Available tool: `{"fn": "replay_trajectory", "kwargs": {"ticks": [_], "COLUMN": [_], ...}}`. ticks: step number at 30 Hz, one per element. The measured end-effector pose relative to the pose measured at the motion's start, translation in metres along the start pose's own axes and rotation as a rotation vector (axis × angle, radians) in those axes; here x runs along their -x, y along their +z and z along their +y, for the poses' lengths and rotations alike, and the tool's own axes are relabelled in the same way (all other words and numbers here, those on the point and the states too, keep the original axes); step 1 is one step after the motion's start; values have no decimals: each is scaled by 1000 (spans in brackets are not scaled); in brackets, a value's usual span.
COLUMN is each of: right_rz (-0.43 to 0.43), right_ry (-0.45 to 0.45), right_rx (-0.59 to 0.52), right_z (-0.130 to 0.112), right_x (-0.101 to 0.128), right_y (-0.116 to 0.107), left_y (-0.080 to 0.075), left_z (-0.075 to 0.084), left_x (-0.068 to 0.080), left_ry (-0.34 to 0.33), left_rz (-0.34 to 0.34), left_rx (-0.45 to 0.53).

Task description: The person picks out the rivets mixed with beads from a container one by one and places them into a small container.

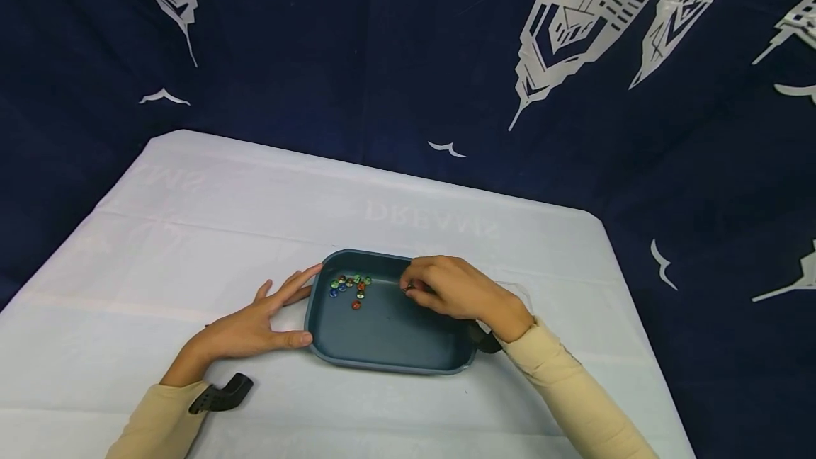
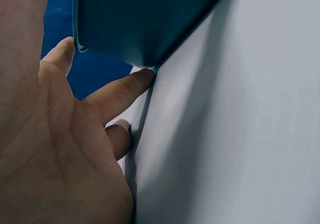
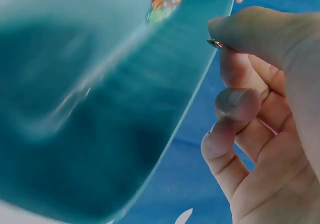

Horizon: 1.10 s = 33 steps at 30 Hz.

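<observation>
A dark teal tray (image 1: 382,360) lies on the white tablecloth, with several coloured glass beads (image 1: 352,287) clustered in its far left corner. My left hand (image 1: 264,321) lies flat on the cloth, fingers straight, thumb and fingertips touching the tray's left wall (image 2: 145,39). My right hand (image 1: 446,287) hovers over the tray's far right part, fingers curled, pinching a small bead (image 1: 406,290) at the fingertips. The right wrist view shows that bead (image 3: 215,43) between thumb and forefinger, with the tray's inside (image 3: 100,109) and the bead cluster (image 3: 165,1) beyond.
The white tablecloth (image 1: 191,232) covers the table, with open cloth to the left and behind the tray. A dark blue curtain with white building prints (image 1: 574,20) hangs behind. A black strap (image 1: 219,395) sits on my left wrist.
</observation>
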State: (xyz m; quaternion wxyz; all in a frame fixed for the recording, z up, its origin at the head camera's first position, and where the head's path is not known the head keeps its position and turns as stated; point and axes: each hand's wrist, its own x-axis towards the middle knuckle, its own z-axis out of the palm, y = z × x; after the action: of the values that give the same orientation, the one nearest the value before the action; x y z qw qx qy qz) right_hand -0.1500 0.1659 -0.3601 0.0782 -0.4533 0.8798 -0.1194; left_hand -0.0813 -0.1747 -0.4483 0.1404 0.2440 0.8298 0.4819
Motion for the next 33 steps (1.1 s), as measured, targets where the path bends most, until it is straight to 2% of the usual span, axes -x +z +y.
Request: {"fn": "replay_trajectory", "kwargs": {"ticks": [13,23,33], "right_rz": [57,125,141], "right_ry": [108,196,254], "right_rx": [-5,-5,9], "right_z": [25,34,46], "right_x": [58,93,119], "right_y": [-9,-13,-9], "left_y": [0,-2,-3], "left_z": [-2,0,3], "left_x": [0,2,2], "left_ry": [-1,-14,-15], "left_rz": [-7,0,1], "left_rx": [9,-2,-17]}}
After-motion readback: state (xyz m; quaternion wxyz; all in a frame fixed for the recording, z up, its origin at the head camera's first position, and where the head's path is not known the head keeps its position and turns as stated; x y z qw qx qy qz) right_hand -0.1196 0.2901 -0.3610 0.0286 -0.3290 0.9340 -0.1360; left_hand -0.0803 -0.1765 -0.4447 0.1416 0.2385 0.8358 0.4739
